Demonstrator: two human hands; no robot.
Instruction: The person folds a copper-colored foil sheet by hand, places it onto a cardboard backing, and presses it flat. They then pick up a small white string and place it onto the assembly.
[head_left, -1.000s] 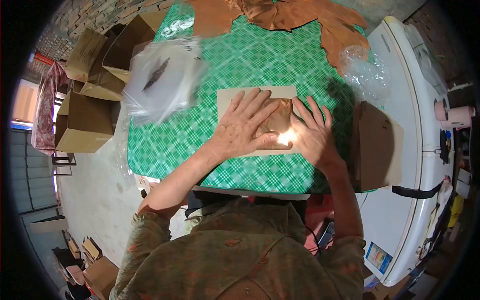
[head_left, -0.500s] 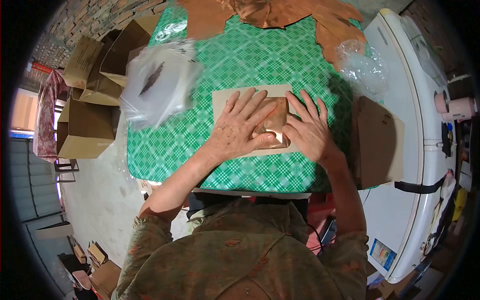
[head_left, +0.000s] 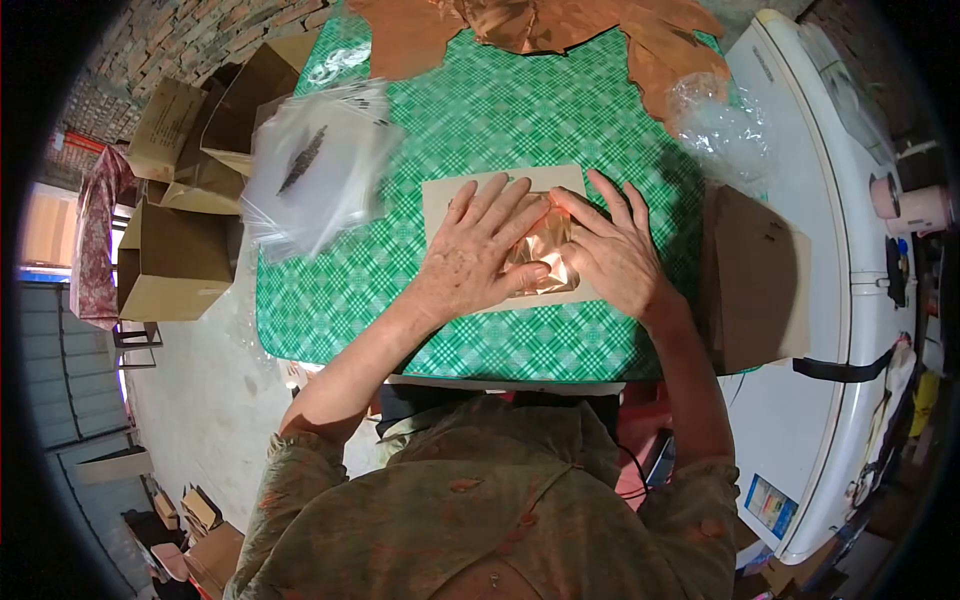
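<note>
A shiny copper-coloured foil sheet [head_left: 548, 245] lies on a flat beige card [head_left: 441, 196] near the front of the table. My left hand [head_left: 468, 252] rests flat over the card and the foil's left side, its fingers spread and the thumb across the lower foil. At the foil's right side is my right hand [head_left: 622, 258], with the index fingertip at the upper right corner and the other fingers stretched out. Creases run through the foil between the hands. Both hands cover parts of the card and foil.
The table has a green checked cloth [head_left: 480, 110]. A stack of clear plastic sleeves [head_left: 340, 190] lies left, copper-coloured sheets [head_left: 540, 25] at the back, crumpled clear plastic [head_left: 720, 125] at back right. Cardboard [head_left: 765, 280] stands right beside a white fridge [head_left: 800, 200]; open boxes [head_left: 180, 270] stand left.
My right hand has shifted slightly left over the foil's right edge, its index fingertip now on the foil's corner. The foil looks more creased. My left hand has barely moved.
</note>
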